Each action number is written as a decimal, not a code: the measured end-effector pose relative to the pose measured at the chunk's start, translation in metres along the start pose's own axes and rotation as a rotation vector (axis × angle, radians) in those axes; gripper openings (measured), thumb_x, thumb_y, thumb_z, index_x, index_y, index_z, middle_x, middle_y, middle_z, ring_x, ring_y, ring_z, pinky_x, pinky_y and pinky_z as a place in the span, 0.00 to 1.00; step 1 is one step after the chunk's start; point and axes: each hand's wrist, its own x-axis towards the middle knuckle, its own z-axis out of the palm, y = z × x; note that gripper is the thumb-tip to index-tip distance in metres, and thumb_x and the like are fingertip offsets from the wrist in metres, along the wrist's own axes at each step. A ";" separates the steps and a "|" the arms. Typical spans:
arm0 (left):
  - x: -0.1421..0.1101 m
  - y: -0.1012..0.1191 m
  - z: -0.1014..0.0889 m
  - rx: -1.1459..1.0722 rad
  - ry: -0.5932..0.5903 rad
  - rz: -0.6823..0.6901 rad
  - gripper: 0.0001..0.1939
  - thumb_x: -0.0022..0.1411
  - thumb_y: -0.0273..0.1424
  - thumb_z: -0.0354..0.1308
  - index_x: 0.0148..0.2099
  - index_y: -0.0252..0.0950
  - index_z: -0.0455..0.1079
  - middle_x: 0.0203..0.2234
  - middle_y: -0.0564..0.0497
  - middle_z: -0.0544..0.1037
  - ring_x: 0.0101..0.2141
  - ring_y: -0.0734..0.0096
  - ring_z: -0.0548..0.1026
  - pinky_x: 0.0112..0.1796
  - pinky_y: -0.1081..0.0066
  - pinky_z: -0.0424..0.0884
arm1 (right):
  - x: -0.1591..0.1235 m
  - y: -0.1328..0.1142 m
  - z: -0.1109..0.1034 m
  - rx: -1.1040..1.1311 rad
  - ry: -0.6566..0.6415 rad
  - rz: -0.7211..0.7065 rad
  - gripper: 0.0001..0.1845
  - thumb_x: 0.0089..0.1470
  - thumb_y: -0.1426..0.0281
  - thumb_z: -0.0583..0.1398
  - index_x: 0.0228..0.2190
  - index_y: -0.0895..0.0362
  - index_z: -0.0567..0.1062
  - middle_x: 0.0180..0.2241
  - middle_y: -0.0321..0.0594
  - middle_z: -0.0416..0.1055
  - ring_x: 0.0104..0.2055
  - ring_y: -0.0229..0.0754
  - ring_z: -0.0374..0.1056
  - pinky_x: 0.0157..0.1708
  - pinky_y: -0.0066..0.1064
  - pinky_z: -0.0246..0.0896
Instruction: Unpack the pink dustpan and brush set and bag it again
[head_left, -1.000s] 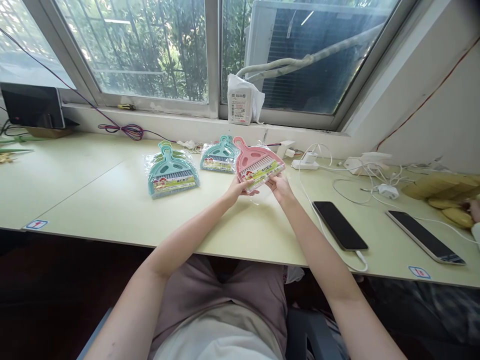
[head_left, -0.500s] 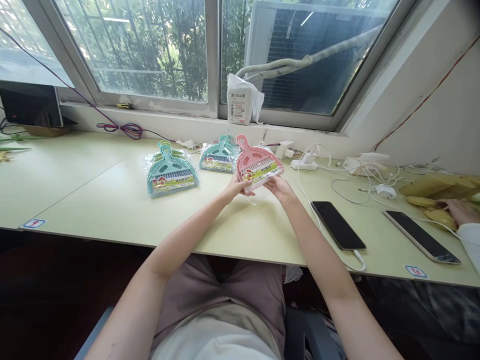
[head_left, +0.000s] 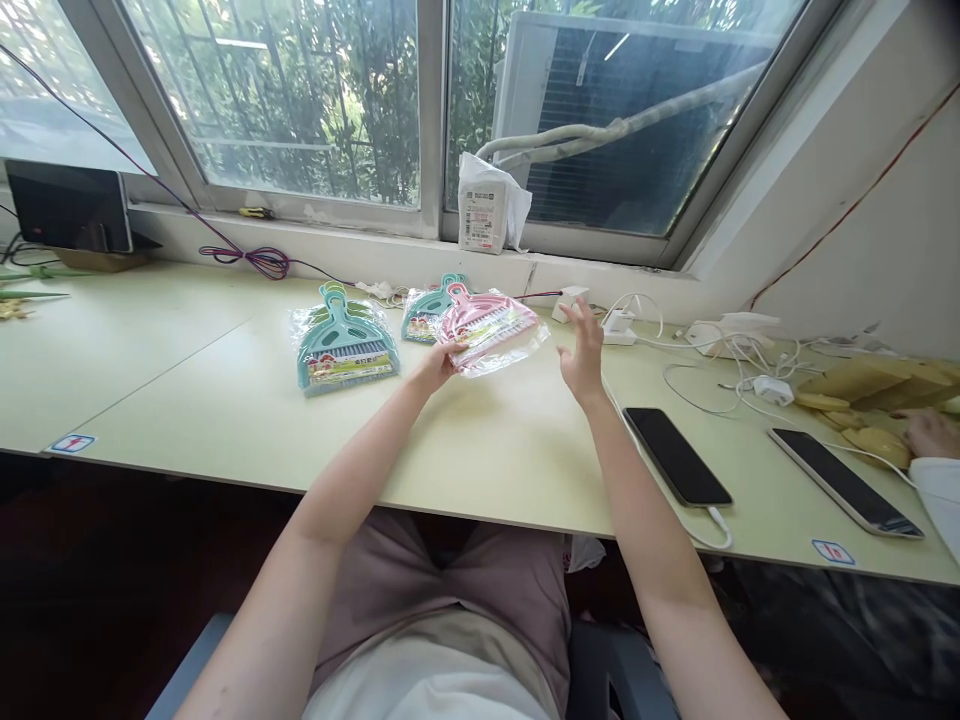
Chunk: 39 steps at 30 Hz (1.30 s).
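My left hand grips the near left edge of a pink hand dustpan with a white brush, sealed in a clear plastic bag. The packet tilts low over the table and overlaps a teal dustpan packet. My right hand is raised to the right of the packet, its fingers spread and touching nothing. Another teal dustpan packet, apparently a stack, lies left of my left hand on the pale green table.
Black smartphones lie right of my right arm, beside white chargers and cables. At far right, a co-worker's hand is by yellow objects. A tablet stands at the back left under the window.
My right hand has let go of the pink packet and moved off to the right with its fingers spread. The packet has swung left and lies flatter, held by my left hand.
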 end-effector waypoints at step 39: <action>-0.007 -0.001 -0.008 0.469 -0.481 -0.186 0.16 0.59 0.29 0.58 0.48 0.25 0.70 0.34 0.37 0.83 0.19 0.73 0.76 0.16 0.78 0.63 | 0.002 0.037 -0.006 -0.443 -0.141 -0.317 0.14 0.56 0.54 0.62 0.35 0.47 0.84 0.57 0.39 0.70 0.60 0.53 0.62 0.62 0.53 0.53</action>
